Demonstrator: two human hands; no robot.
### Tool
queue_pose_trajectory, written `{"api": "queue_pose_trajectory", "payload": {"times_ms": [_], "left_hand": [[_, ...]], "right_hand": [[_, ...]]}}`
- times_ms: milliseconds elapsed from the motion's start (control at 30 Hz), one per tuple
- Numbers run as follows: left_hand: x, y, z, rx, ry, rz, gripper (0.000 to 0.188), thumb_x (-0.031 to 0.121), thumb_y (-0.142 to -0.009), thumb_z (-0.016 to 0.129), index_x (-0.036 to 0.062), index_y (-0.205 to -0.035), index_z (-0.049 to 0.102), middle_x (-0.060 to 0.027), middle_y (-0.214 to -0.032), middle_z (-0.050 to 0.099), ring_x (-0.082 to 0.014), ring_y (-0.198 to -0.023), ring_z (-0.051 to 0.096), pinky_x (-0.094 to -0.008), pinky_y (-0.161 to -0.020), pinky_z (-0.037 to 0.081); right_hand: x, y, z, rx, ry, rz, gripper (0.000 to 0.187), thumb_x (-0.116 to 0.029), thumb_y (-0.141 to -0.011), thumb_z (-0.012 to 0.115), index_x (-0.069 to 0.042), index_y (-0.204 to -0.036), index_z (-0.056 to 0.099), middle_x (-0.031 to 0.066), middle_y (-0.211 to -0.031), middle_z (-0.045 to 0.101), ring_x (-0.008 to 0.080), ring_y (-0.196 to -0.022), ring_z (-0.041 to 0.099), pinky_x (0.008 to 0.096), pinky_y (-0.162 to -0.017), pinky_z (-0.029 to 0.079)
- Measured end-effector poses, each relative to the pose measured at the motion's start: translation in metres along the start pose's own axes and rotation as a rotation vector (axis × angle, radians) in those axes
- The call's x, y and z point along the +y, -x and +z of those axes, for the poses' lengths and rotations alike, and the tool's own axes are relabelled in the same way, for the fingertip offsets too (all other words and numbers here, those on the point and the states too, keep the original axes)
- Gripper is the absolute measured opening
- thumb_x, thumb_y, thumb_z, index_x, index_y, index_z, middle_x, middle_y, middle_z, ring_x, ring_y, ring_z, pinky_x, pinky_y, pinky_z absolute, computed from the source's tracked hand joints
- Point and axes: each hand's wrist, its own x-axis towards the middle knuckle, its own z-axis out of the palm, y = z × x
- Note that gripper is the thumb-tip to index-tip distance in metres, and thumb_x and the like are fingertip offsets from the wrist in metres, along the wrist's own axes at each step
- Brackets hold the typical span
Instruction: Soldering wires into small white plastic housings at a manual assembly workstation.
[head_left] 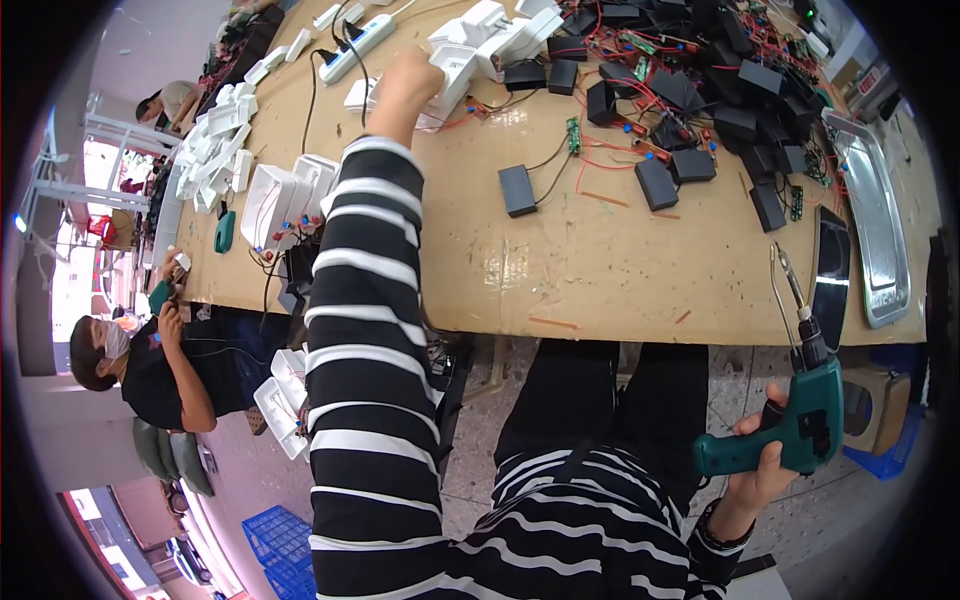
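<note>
My left hand [408, 85] reaches far across the table, its fingers curled closed among white plastic housings [458, 68]. What those fingers hold, if anything, is hidden. In my right hand [762, 478] is a green soldering gun [815, 410], gripped by its handle beyond the table's front edge. The gun's metal tip and thin feed tube [778, 290] point up over the table. Right of my left hand, thin red and black wires run toward small black boxes [517, 190] and a green circuit board [573, 136].
A large heap of wired black boxes [735, 122] covers the back right. A metal tray [870, 220] lies at the right edge. At the back stands a white power strip [358, 48]; white housings [215, 135] are piled left. A masked co-worker [165, 370] sits at the left.
</note>
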Motion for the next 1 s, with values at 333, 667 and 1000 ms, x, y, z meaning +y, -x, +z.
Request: {"api": "queue_pose_trajectory", "payload": {"times_ms": [333, 667, 1000], "left_hand": [[0.036, 0.112, -0.049, 0.393, 0.230, 0.491, 0.020, 0.001, -0.069, 0.051, 0.0016, -0.085, 0.062, -0.0169, -0.083, 0.056, -0.0340, -0.076, 0.055, -0.0379, -0.069, 0.046], [0.121, 0.245, -0.009, 0.121, 0.599, 0.675, 0.029, -0.003, -0.061, 0.054, -0.0002, -0.089, 0.058, -0.0134, -0.092, 0.056, -0.0301, -0.078, 0.056, -0.0361, -0.066, 0.046], [0.106, 0.208, -0.018, 0.139, 0.692, 0.676, 0.026, 0.007, -0.065, 0.059, 0.0035, -0.091, 0.061, -0.0131, -0.089, 0.058, -0.0288, -0.084, 0.054, -0.0380, -0.076, 0.040]], "right_hand": [[0.004, -0.004, -0.006, -0.053, -0.027, 0.016, 0.064, -0.024, -0.081, 0.060, 0.002, -0.128, 0.026, 0.0224, -0.115, 0.046, 0.0165, -0.075, 0.057, 0.0250, -0.060, 0.050], [0.001, 0.007, -0.010, -0.034, -0.048, -0.028, 0.064, -0.023, -0.081, 0.060, 0.000, -0.129, 0.025, 0.0227, -0.115, 0.046, 0.0169, -0.076, 0.058, 0.0247, -0.059, 0.050], [-0.002, 0.013, -0.013, -0.023, 0.000, -0.062, 0.066, -0.025, -0.081, 0.060, -0.001, -0.130, 0.024, 0.0234, -0.116, 0.045, 0.0175, -0.076, 0.057, 0.0266, -0.060, 0.050]]}}
